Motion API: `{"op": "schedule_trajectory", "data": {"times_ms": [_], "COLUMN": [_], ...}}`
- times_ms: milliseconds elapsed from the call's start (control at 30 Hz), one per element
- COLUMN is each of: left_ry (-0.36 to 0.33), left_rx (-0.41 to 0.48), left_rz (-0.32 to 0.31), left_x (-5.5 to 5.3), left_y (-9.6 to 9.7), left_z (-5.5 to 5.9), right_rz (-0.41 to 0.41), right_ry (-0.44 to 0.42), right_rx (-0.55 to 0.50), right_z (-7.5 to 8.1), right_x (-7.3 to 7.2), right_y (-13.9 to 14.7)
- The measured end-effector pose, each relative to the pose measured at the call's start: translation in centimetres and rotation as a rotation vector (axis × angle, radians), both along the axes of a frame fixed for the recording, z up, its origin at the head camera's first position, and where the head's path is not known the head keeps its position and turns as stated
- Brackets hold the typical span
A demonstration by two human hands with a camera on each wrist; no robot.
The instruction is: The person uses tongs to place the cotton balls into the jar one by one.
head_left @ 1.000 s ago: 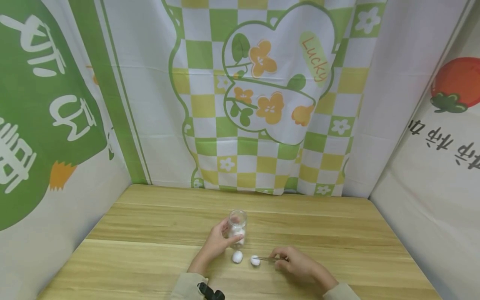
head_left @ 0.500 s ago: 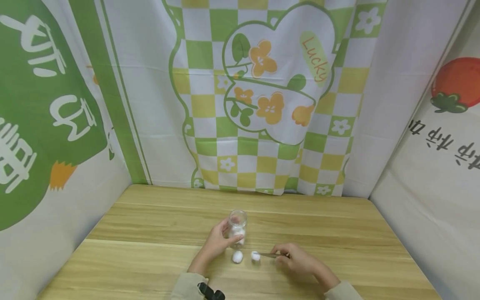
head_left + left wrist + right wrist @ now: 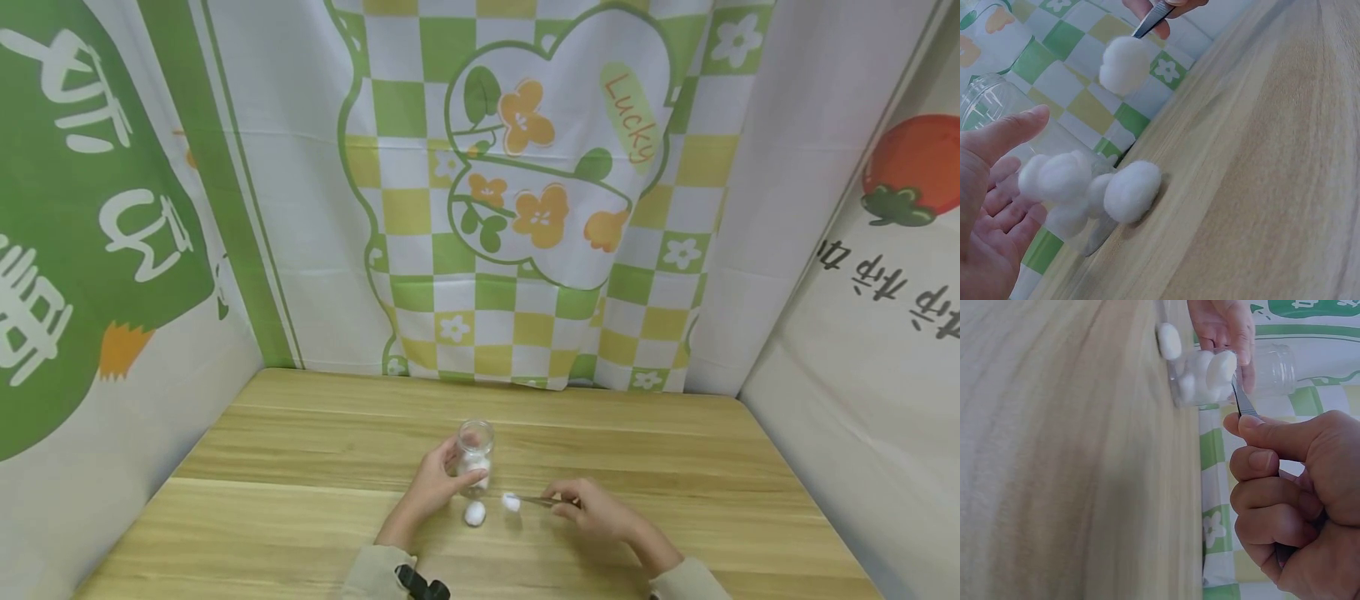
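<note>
My left hand (image 3: 435, 485) holds a clear, lidless jar (image 3: 476, 437) upright on the table, fingers behind it and thumb across its front. Several white cotton balls (image 3: 1063, 177) lie in the jar's lower part. In my right hand (image 3: 594, 510) is a pair of metal tweezers (image 3: 1245, 405), pinched between thumb and fingers. Their tips grip one cotton ball (image 3: 1124, 65), raised above the table to the right of the jar. Another cotton ball (image 3: 475, 513) rests on the wood just in front of the jar.
The wooden table (image 3: 322, 442) spreads around both hands, its back edge meeting a checkered cloth (image 3: 487, 342). Printed cloth walls stand at left and right. A black strap device (image 3: 422, 583) sits on the left sleeve.
The tweezers have lifted the cotton ball off the table, and my right hand has risen slightly with it. My left hand and the jar stay in place.
</note>
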State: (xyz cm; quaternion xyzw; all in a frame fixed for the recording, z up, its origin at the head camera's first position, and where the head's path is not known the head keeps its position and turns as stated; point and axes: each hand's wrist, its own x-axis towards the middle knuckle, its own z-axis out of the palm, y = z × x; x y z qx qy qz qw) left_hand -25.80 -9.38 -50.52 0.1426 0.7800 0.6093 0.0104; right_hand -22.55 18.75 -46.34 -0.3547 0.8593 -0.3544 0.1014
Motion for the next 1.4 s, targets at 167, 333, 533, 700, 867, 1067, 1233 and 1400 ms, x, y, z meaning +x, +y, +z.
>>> {"op": "schedule_trajectory", "data": {"times_ms": [167,333,533,700,867,1067,1233,1400], "left_ry": [0.008,0.013,0.003,-0.005,0.004,0.010,0.009,-0.003], "left_rx": [0.007,0.007,0.007,0.016,0.008,-0.009,-0.012,-0.001], "left_rz": [-0.007,-0.009,-0.009,-0.011,-0.009,0.001,0.002,0.008], "left_x": [0.0,0.0,0.0,0.0,0.0,0.1,0.1,0.1], "left_y": [0.0,0.0,0.0,0.1,0.1,0.1,0.0,0.1], "left_z": [0.0,0.0,-0.1,0.1,0.1,0.1,0.1,0.1], "right_rz": [-0.007,-0.016,-0.030,-0.037,-0.033,-0.039,-0.032,-0.022], "right_ry": [-0.005,0.001,0.023,-0.007,0.016,0.064,0.084,0.115], "right_rx": [-0.002,-0.008,0.007,0.011,0.017,0.018,0.008,-0.004], "right_z": [0.5,1.1,1.8,2.5,3.0,3.9,4.4,4.7], "right_x": [-0.1,-0.2,-0.4,-0.5,-0.7,-0.9,-1.0,-1.2], "right_y": [0.0,0.0,0.0,0.0,-0.2,-0.5,-0.7,-0.9]}}
